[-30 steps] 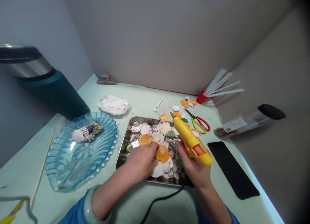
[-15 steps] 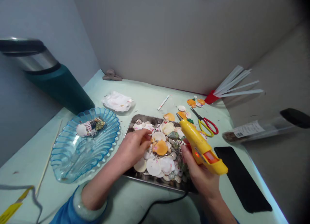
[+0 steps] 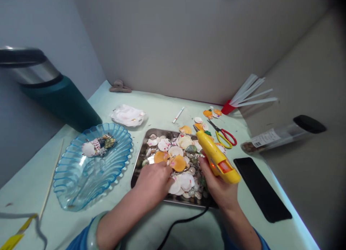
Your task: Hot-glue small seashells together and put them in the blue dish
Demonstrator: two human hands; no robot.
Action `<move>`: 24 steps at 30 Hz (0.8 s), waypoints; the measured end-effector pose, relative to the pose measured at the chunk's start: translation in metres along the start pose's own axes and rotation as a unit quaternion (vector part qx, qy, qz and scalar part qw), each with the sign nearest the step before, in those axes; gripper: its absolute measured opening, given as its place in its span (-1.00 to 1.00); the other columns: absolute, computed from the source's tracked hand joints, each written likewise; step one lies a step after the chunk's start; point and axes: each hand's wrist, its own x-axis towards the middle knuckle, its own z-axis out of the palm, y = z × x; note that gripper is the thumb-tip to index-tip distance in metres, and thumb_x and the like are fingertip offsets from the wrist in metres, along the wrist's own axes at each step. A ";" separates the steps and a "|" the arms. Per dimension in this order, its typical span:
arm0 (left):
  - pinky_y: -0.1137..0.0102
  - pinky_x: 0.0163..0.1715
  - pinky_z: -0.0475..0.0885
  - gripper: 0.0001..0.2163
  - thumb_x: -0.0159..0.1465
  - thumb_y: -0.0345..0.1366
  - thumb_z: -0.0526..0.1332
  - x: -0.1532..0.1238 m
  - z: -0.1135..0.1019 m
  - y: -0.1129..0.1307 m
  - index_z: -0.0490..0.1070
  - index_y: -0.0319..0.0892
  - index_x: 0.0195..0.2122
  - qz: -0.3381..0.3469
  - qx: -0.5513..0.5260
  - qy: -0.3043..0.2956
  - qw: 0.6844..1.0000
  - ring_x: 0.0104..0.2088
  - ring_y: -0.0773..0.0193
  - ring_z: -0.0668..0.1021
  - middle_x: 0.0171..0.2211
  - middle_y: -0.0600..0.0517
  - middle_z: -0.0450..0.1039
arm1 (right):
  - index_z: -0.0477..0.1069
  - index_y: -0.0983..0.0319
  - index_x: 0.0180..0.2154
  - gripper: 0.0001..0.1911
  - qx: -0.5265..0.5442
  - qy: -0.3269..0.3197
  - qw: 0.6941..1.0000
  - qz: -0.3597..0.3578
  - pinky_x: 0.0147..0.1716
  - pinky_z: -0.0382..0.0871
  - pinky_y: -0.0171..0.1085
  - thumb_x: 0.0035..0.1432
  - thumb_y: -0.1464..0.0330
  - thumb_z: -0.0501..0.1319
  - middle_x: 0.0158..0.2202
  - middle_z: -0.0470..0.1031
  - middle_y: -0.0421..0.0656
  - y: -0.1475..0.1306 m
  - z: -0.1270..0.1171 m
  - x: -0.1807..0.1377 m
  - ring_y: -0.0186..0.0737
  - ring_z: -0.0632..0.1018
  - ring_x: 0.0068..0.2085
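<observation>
1. Grasping yellow glue gun [image 3: 215, 154]: right hand [image 3: 221, 192]; long axis slants, nozzle pointing forward-left.
2. Orange shell [image 3: 178, 163] over metal tray [image 3: 142, 149], between hands, nearer left hand [image 3: 154, 179].
3. Left fingers curled; can't tell whether pinching anything.

Tray [image 3: 139, 159]: bare metal, smooth, reflective; glue gun [image 3: 214, 154]: yellow plastic, smooth; shells [image 3: 178, 163]: ribbed on some, smooth on others; dish [image 3: 101, 179]: clear blue, glossy, fluted, glass or plastic undetermined; bottle [image 3: 62, 100]: matt teal, shiny metal collar [image 3: 38, 72]; scissors [image 3: 220, 130]: metal, smooth plastic-looking grips [image 3: 228, 133].
</observation>
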 end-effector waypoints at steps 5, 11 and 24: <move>0.29 -0.45 0.38 -0.73 0.29 -0.32 0.02 0.005 0.001 0.005 0.53 -0.15 -0.36 -0.013 0.030 0.010 0.999 -0.35 0.05 0.60 -0.34 -0.08 0.56 | 0.48 0.21 -0.26 -0.85 0.007 0.019 1.000 0.007 -0.42 0.47 -0.27 0.11 0.31 0.31 -0.36 0.56 -0.17 0.003 0.003 -0.001 -0.18 0.56 -0.39; 0.33 -0.35 0.32 -0.74 0.31 -0.28 0.02 0.007 -0.009 -0.009 0.52 -0.13 -0.28 -0.087 -0.029 0.095 0.991 -0.27 0.11 0.58 -0.26 -0.05 0.58 | 0.48 0.23 -0.25 -0.83 0.017 0.024 0.999 0.016 -0.41 0.45 -0.29 0.10 0.31 0.32 -0.36 0.55 -0.17 0.004 0.005 0.000 -0.20 0.56 -0.39; 0.43 -0.45 0.15 -0.74 0.28 -0.20 0.05 0.007 -0.012 -0.019 0.31 -0.16 -0.52 -0.057 -0.307 0.084 0.946 -0.51 0.32 0.36 -0.57 0.11 0.33 | 0.49 0.24 -0.20 -0.79 0.074 -0.028 0.994 0.074 -0.37 0.45 -0.28 0.09 0.32 0.33 -0.32 0.56 -0.14 0.004 0.007 0.002 -0.20 0.56 -0.34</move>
